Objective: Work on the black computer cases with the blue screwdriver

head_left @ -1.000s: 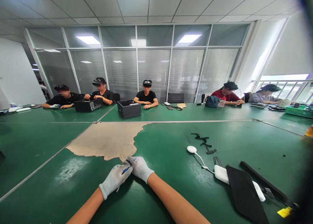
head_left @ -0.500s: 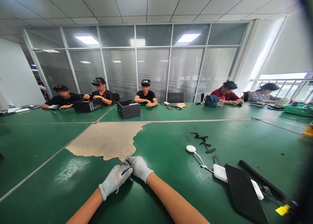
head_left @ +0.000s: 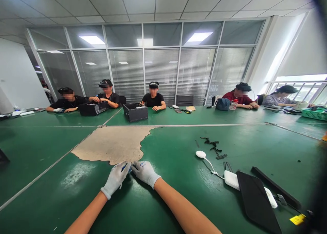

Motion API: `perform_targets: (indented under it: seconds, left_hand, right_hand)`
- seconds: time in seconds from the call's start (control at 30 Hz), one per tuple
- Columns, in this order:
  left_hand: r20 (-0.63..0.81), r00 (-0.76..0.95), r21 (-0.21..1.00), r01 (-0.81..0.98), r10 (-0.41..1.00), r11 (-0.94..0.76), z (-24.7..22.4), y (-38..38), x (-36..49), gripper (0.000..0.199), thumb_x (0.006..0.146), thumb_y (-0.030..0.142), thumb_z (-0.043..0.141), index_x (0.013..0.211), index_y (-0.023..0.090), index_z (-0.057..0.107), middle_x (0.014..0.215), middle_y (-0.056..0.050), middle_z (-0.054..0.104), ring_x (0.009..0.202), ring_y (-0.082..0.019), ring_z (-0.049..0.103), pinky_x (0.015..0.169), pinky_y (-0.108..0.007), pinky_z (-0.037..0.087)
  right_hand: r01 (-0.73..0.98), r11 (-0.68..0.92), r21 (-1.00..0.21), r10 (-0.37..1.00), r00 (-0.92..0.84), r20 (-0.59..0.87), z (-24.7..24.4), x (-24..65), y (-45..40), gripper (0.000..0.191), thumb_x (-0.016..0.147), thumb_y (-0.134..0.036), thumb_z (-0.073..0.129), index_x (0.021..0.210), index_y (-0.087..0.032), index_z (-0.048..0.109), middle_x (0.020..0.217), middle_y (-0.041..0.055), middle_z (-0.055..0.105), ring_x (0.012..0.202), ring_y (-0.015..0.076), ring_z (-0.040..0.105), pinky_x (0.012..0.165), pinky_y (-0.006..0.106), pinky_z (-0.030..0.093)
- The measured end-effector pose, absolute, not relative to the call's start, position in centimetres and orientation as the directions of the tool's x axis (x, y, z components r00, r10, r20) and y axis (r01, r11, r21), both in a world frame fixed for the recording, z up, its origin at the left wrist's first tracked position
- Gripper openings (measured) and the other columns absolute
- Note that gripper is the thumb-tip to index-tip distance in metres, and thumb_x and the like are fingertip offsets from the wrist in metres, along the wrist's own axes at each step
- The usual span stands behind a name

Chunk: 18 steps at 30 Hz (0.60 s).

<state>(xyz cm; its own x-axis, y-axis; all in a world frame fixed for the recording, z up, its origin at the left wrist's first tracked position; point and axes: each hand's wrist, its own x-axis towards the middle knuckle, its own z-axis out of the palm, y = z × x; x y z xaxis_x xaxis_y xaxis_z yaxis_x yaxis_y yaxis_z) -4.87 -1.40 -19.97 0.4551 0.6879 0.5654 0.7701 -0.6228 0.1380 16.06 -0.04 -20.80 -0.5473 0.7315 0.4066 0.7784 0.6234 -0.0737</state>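
My left hand [head_left: 116, 179], in a whitish glove, is closed near the lower edge of a bare beige patch [head_left: 114, 144] in the green table top [head_left: 178, 152]. Blue shows between its thumb and fingers; whether that is an object or part of the glove is unclear. My right hand [head_left: 145, 173], gloved too, has its fingers bent together, their tips almost touching those of my left hand. Anything between its fingertips is too small to make out.
To the right lie a black tablet-like slab [head_left: 258, 201], a white puck on a cable [head_left: 200, 154], a long black bar [head_left: 276, 187] and small black strips [head_left: 216, 149]. Several people sit across the table, near open black boxes [head_left: 135, 113] and a green basket [head_left: 314, 114].
My left hand has moved slightly up and left, and its fingers no longer overlap my right hand. My right hand has shifted slightly. The view has moved a little.
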Motion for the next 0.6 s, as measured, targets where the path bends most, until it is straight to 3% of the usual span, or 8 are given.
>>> perform_targets:
  seconds: [0.1, 0.17, 0.4, 0.47, 0.6]
  left_hand:
    - [0.624, 0.527, -0.061, 0.768, 0.576, -0.637, -22.1, -0.2, -6.0, 0.041, 0.099, 0.019, 0.036, 0.124, 0.018, 0.068, 0.120, -0.014, 0.074, 0.119, -0.028, 0.067, 0.094, -0.040, 0.059]
    - [0.637, 0.541, -0.094, 0.761, 0.549, -0.641, -23.0, 0.3, -6.2, 0.043, 0.098, 0.016, 0.035, 0.126, 0.018, 0.067, 0.122, -0.014, 0.073, 0.120, -0.028, 0.067, 0.095, -0.040, 0.059]
    - [0.597, 0.343, 0.205, 0.808, 0.725, -0.552, -21.3, 0.0, -4.7, 0.037, 0.103, 0.027, 0.035, 0.113, 0.020, 0.070, 0.103, -0.010, 0.077, 0.093, -0.023, 0.074, 0.085, -0.036, 0.060]
    - [0.577, 0.346, 0.227, 0.802, 0.740, -0.552, -20.7, -0.3, -4.5, 0.038, 0.104, 0.028, 0.034, 0.110, 0.020, 0.071, 0.099, -0.009, 0.077, 0.088, -0.022, 0.075, 0.082, -0.035, 0.060]
    - [0.600, 0.387, 0.155, 0.802, 0.700, -0.577, -20.2, -0.7, -4.4, 0.041, 0.104, 0.029, 0.034, 0.115, 0.018, 0.071, 0.104, -0.012, 0.078, 0.092, -0.023, 0.075, 0.083, -0.035, 0.059]
  right_hand:
    - [0.784, 0.608, -0.123, 0.747, -0.513, 0.423, -20.7, 16.0, -0.1, 0.020, 0.104, -0.030, 0.049, 0.098, -0.024, 0.067, 0.092, 0.0009, 0.073, 0.069, 0.0151, 0.062, 0.055, 0.031, 0.023]
    - [0.796, 0.574, -0.190, 0.781, -0.462, 0.420, -20.5, 15.9, -0.2, 0.021, 0.104, -0.033, 0.049, 0.096, -0.023, 0.065, 0.083, 0.0001, 0.071, 0.065, 0.0146, 0.061, 0.055, 0.032, 0.023]
    - [0.795, 0.593, -0.123, 0.762, -0.506, 0.405, -19.8, 16.1, -0.7, 0.027, 0.106, -0.033, 0.044, 0.094, -0.021, 0.065, 0.086, 0.0011, 0.072, 0.067, 0.0148, 0.062, 0.055, 0.031, 0.023]
    - [0.791, 0.596, -0.139, 0.763, -0.504, 0.404, -19.6, 16.2, -0.9, 0.028, 0.107, -0.034, 0.042, 0.096, -0.022, 0.065, 0.088, 0.0013, 0.073, 0.068, 0.0147, 0.062, 0.056, 0.030, 0.025]
    - [0.803, 0.564, -0.194, 0.792, -0.459, 0.402, -19.6, 16.1, -0.9, 0.028, 0.106, -0.036, 0.043, 0.100, -0.021, 0.066, 0.085, 0.0014, 0.073, 0.067, 0.0147, 0.061, 0.056, 0.029, 0.026]
